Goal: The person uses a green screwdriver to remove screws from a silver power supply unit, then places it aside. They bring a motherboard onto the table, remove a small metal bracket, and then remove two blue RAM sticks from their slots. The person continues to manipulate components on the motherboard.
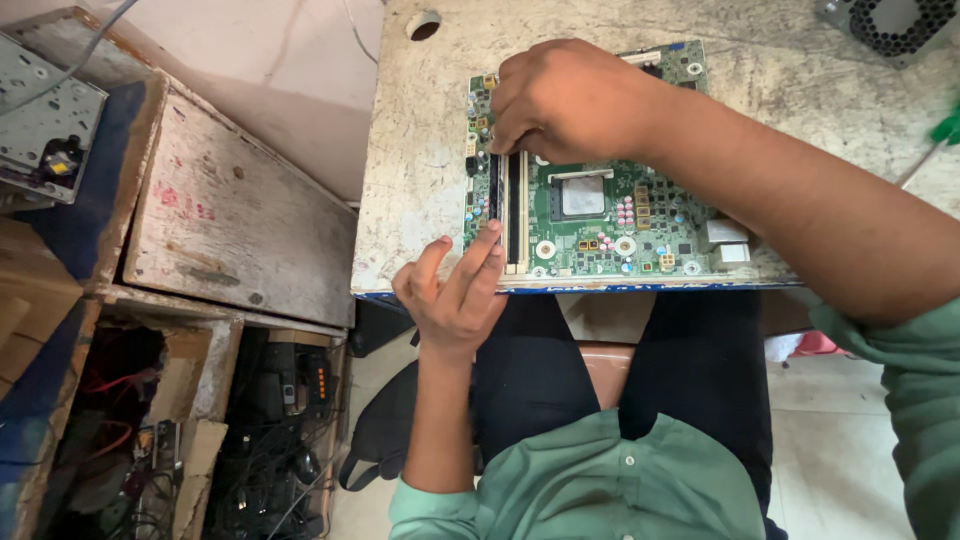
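Note:
A green motherboard (620,215) lies flat on a worn white table (420,150), close to its front edge. Long black and white memory slots (508,205) run along its left side, and a square processor socket (582,195) sits in the middle. My right hand (565,100) reaches across the board with its fingers curled down on the far end of the slots; what it pinches is hidden. My left hand (455,290) rests at the near end of the slots, fingers spread, fingertips touching the black strip there.
A fan unit (890,25) sits at the table's far right corner, a green-handled tool (940,135) at the right edge. Left of the table stands a worn wooden bench (240,220); below it are boxes of cables and electronics (270,440).

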